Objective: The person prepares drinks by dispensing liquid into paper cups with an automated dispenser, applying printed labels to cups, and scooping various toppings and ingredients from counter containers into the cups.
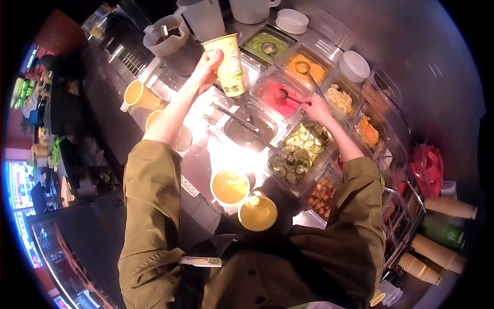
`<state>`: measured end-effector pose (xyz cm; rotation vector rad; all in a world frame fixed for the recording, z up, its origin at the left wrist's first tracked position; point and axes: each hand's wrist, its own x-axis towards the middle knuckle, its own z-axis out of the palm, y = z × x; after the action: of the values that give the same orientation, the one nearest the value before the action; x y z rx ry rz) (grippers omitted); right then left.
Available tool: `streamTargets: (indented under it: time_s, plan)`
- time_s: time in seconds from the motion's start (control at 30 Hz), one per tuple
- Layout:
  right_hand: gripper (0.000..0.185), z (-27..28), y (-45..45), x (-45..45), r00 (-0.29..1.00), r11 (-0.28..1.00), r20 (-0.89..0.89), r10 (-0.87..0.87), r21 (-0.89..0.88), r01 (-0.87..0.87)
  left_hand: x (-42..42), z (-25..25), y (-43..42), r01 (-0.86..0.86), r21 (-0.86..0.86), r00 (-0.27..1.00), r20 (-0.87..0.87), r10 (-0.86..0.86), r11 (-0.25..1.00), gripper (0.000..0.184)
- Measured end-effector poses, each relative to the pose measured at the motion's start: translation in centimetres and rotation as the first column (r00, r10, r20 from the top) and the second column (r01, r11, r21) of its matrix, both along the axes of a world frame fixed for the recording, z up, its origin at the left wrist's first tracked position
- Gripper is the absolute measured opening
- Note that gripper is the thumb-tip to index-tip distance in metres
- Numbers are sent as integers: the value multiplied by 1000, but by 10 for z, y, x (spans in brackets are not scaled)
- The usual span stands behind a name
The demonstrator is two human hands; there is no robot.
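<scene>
My left hand [207, 70] is wrapped round a tall yellow paper cup [228, 64] with dark lettering, held tilted above the counter. My right hand [316, 109] grips the handle of a ladle [291, 98]. The ladle's dark bowl sits in the bright pink filling of a metal pan [271, 97]. To the right of that pan is a pan of pale slices [337, 100], and nearer me one with cucumber slices [303, 147]. Orange pulp [309, 67] and a green mixture [270, 45] fill pans farther back, each with a ladle.
Two yellow cups, one [230, 186] beside another [258, 212], stand close to my body. More cups [141, 97] are at the left. Pitchers [167, 38] stand at the back left. Round white lids [292, 21] lie behind the pans. Stacked paper cups [437, 251] are at the lower right.
</scene>
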<state>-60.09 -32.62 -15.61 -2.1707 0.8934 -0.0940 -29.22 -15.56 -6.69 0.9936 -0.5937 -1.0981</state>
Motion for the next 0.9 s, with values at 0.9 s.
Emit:
streamTargets:
  time_s: [0.9]
  plan:
    - [23, 145, 48, 15, 821, 929, 568, 53, -331, 168, -55, 10, 3, 120, 78, 892, 429, -142, 990, 66]
